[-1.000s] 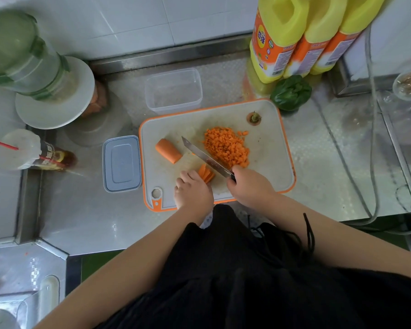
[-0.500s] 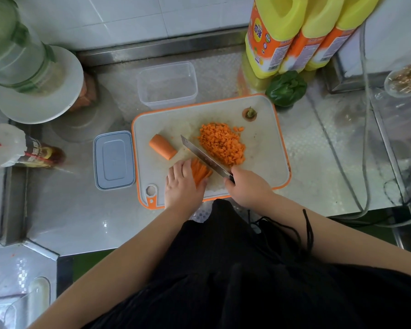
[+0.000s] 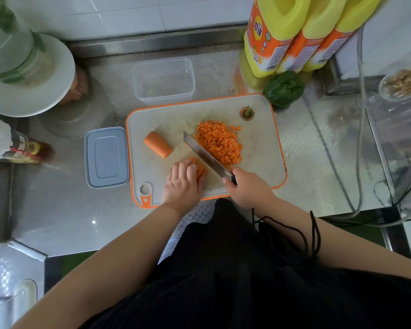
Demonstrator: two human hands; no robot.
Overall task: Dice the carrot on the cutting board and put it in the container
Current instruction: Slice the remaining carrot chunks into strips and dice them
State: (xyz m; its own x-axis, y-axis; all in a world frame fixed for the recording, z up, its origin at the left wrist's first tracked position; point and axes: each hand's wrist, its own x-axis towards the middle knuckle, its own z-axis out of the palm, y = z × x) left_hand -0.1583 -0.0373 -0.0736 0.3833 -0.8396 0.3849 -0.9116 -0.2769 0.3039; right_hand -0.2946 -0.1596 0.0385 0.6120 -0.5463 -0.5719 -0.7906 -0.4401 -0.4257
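A white cutting board (image 3: 259, 157) with an orange rim lies on the steel counter. On it sits a heap of diced carrot (image 3: 220, 141), a whole carrot chunk (image 3: 158, 144) to the left, and the cut-off carrot top (image 3: 246, 113) at the far right. My left hand (image 3: 183, 184) presses down on a bundle of carrot strips (image 3: 200, 169) near the board's front edge. My right hand (image 3: 247, 188) grips the handle of a knife (image 3: 205, 156), whose blade lies slanted just right of the strips. The clear empty container (image 3: 164, 79) stands behind the board.
A grey-blue lid (image 3: 107, 156) lies left of the board. Yellow bottles (image 3: 294, 32) and a green pepper (image 3: 284, 89) stand at the back right. A white plate (image 3: 31, 91) under a green bottle and a sauce bottle (image 3: 22, 148) are on the left. Cables (image 3: 356, 138) run along the right.
My left hand has spread its fingers and slid forward over the carrot strips, covering more of them. The knife has stayed slanted beside them. The camera has tilted a little.
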